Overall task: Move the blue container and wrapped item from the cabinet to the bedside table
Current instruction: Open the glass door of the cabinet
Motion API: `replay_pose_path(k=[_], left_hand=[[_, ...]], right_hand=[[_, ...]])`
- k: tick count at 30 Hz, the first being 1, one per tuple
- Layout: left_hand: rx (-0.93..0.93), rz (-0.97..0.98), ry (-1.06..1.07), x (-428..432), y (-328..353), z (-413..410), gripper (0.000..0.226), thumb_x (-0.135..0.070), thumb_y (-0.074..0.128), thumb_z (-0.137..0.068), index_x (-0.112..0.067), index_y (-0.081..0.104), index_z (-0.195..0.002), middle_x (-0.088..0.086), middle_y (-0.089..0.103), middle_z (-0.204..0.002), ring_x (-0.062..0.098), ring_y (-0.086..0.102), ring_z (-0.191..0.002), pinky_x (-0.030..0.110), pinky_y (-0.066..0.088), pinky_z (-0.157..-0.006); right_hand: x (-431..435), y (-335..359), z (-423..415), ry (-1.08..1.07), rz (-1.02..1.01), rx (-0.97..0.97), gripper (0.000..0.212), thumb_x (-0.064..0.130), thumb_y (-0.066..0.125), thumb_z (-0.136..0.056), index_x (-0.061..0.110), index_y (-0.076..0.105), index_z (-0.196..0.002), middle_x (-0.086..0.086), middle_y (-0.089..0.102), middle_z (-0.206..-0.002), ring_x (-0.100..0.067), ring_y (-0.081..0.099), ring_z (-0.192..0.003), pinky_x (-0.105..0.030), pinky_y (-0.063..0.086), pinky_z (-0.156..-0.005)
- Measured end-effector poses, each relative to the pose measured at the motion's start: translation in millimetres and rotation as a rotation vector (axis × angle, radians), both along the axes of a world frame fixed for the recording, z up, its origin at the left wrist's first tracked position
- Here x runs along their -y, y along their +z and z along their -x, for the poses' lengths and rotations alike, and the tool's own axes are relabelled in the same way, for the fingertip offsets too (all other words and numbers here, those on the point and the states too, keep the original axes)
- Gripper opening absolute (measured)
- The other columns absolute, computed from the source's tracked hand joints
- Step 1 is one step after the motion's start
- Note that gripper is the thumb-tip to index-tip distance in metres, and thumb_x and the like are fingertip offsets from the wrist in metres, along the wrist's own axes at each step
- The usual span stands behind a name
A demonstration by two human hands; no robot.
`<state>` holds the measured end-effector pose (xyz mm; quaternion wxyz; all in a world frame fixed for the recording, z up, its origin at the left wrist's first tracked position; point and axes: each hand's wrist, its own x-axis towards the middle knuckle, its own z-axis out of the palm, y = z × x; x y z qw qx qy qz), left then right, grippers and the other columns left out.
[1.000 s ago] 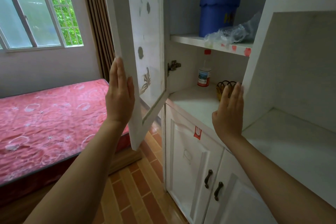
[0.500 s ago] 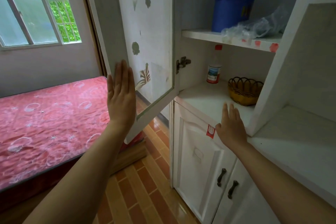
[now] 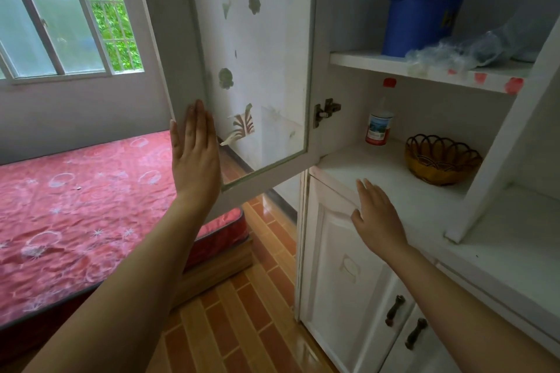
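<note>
Nearest, low on the right, are the lower doors [image 3: 342,251] with two dark handles [image 3: 394,310]; brick-pattern floor [image 3: 242,312] lies to their left, and a red bed [image 3: 75,197] further left. The right hand [image 3: 377,215] lies flat at the near edge of the lower shelf [image 3: 363,166], fingers [image 3: 368,189] stretched out and released, grasping nothing. It has dropped from beside the basket a second ago to this ledge. The left hand [image 3: 195,154] is upright and flat, fingers together and unclenched, against the edge of the open door [image 3: 257,70], which has swung wider since. Further in stand a basket [image 3: 442,159] and a red-capped bottle [image 3: 378,127]. On the upper shelf [image 3: 424,70], far right, the blue container [image 3: 424,12] stands with the wrapped item [image 3: 460,50] just in front, nothing blocking them.
</note>
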<state>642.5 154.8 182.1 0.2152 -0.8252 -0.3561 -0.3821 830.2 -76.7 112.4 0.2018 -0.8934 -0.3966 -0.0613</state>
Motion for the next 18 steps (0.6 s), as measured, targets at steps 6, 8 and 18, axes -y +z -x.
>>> replay_pose_path(k=[6,8,18], left_hand=[[-0.018,0.065,-0.038,-34.3,-5.2,1.7,0.069,0.008,0.038,-0.085,0.003,0.002,-0.143,0.019,0.0,-0.154,0.028,-0.006,-0.142,0.035,-0.016,-0.113],[-0.006,0.079,-0.067,-41.3,-9.2,-0.8,0.069,0.009,0.04,-0.085,0.004,0.003,-0.143,0.021,0.001,-0.154,0.029,-0.005,-0.142,0.036,-0.011,-0.115],[0.13,0.215,-0.308,-25.9,-13.2,-30.8,0.07,-0.019,0.058,-0.087,-0.007,0.02,-0.144,0.017,0.009,-0.154,0.032,0.001,-0.142,0.035,-0.017,-0.111]], right_hand=[[-18.8,-0.1,6.2,0.085,0.0,0.052,0.053,0.02,0.037,-0.096,0.014,0.016,-0.144,-0.005,0.02,-0.153,-0.02,0.014,-0.141,-0.035,0.016,-0.116],[-22.6,0.7,6.5,0.081,-0.001,0.058,0.052,0.022,0.037,-0.096,0.014,0.018,-0.144,-0.005,0.021,-0.153,-0.02,0.015,-0.14,-0.034,0.017,-0.115],[-15.4,10.2,0.4,0.018,0.005,0.083,0.047,0.022,0.037,-0.097,0.014,0.026,-0.142,-0.006,0.026,-0.151,-0.02,0.019,-0.139,-0.032,0.016,-0.113]])
